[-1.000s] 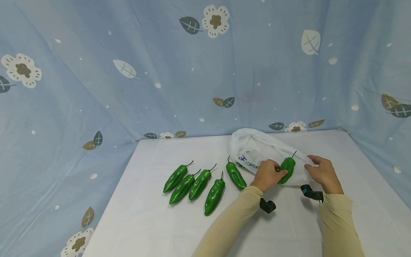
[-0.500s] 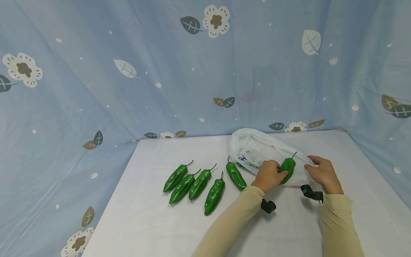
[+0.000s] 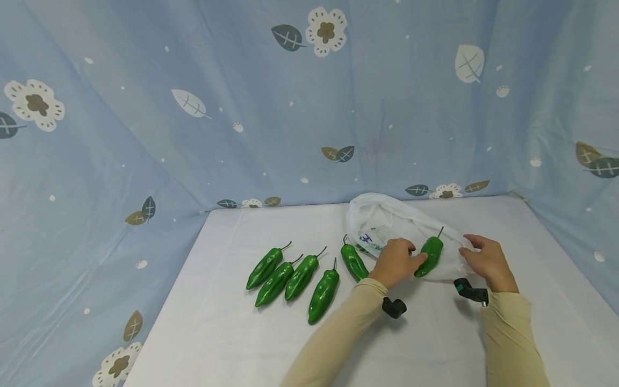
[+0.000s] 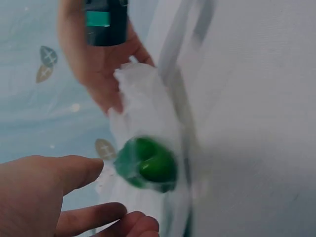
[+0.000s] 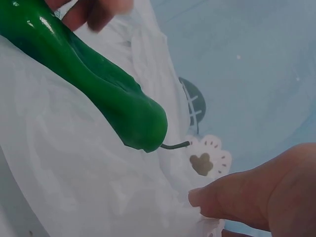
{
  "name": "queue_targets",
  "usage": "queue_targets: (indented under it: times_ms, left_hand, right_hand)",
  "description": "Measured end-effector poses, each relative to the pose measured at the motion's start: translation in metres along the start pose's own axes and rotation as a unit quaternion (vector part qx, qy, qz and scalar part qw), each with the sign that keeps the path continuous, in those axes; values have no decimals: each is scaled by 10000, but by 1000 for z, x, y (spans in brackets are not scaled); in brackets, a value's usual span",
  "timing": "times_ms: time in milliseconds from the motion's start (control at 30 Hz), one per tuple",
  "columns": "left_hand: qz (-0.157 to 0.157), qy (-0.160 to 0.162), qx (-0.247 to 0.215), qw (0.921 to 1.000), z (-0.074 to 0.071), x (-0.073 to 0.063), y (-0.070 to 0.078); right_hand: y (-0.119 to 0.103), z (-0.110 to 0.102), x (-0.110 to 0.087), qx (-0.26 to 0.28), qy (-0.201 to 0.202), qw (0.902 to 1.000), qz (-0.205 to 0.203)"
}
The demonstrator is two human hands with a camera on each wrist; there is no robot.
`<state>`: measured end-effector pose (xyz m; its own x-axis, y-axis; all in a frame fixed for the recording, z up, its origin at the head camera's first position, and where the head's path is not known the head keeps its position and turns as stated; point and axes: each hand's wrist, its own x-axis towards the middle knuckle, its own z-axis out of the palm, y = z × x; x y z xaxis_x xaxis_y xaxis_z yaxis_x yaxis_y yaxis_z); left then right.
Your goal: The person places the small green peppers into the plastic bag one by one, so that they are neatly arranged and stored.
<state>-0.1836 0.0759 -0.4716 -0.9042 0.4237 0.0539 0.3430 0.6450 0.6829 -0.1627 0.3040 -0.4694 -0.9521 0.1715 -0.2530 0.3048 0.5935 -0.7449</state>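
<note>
A green chili pepper [image 3: 430, 257] lies on a white plastic bag [image 3: 382, 209], its thin stem pointing away from the person. Just left of it is my left hand [image 3: 397, 262]. In the left wrist view the thumb and fingers of the left hand [image 4: 44, 197] are spread, with a gap between them and the pepper [image 4: 150, 165]. My right hand [image 3: 489, 260] pinches the bag's right edge between thumb and fingers. From the right wrist, the thumb of that hand [image 5: 256, 192] presses on the bag [image 5: 94, 182] beyond the stem end of the pepper [image 5: 98, 84].
Several more green chili peppers lie to the left on the white table [image 3: 232, 344], one of them [image 3: 355, 262] near the left wrist and another [image 3: 323, 295] closer to the front. A blue patterned curtain [image 3: 271, 107] hangs behind the table.
The left hand has let go of the pepper and moved slightly left. The pepper has shifted a little and stays on the bag. The right hand keeps its place at the bag's edge.
</note>
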Motion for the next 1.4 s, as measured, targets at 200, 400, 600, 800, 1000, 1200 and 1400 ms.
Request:
queue_targets:
  times_ms: [200, 400, 600, 800, 1000, 1200, 1400]
  left_hand:
    - [36, 234, -223, 9995, -19, -7, -4]
    - [148, 393, -614, 9972, -39, -18, -2]
    - [199, 552, -823, 9949, -59, -32, 0]
    - [283, 863, -986, 9910, -81, -47, -2]
    - [316, 1243, -1214, 9843, -111, -63, -9]
    - [120, 1615, -1467, 9758, -141, -81, -22]
    - [12, 2003, -1512, 9680, -164, -97, -44]
  right_hand:
    - [-1, 0, 0, -12, -47, 10000, -14]
    - [-1, -1, -1, 20, -20, 10000, 32]
    - [-1, -2, 0, 35, -7, 9999, 150]
    - [-1, -1, -2, 93, -1, 9999, 140]
    - [-3, -4, -3, -10, -38, 10000, 35]
    - [-3, -4, -1, -121, -70, 9999, 90]
    - [-1, -6, -2, -178, -139, 9997, 134]
